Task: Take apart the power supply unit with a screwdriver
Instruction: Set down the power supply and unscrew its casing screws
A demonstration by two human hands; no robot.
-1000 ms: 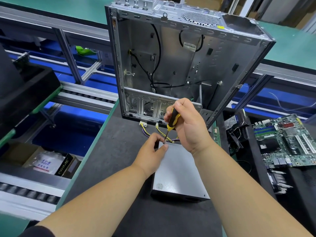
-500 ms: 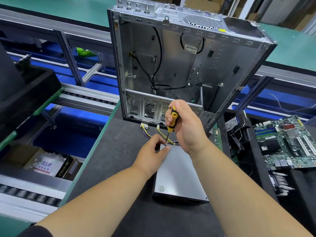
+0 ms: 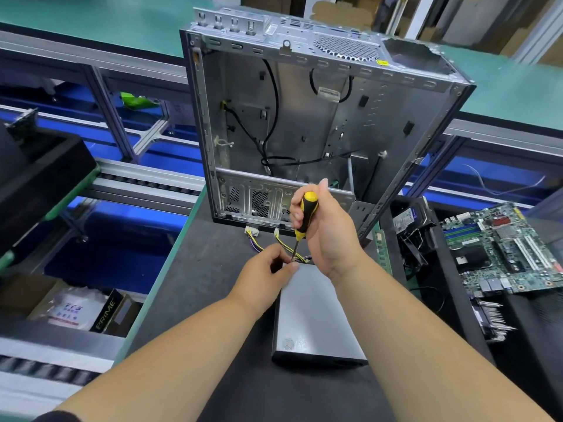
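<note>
A grey metal power supply unit (image 3: 313, 315) lies flat on the dark mat, its yellow and black cables (image 3: 259, 243) leading off its far end. My right hand (image 3: 329, 233) grips a yellow and black screwdriver (image 3: 304, 216) nearly upright, tip down at the unit's far left corner. My left hand (image 3: 265, 278) pinches at that same corner, thumb and fingertips right beside the screwdriver's shaft. The screw itself is hidden by my fingers.
An empty computer case (image 3: 304, 117) stands open just behind the unit. A motherboard (image 3: 502, 248) and loose parts lie at the right. A conveyor frame (image 3: 146, 184) runs along the left, with a cardboard box (image 3: 76, 309) below and a black tray (image 3: 39, 178) at far left.
My right hand has loosened and shifted on the handle, with the yellow end now showing above my fingers. The left hand stays at the corner.
</note>
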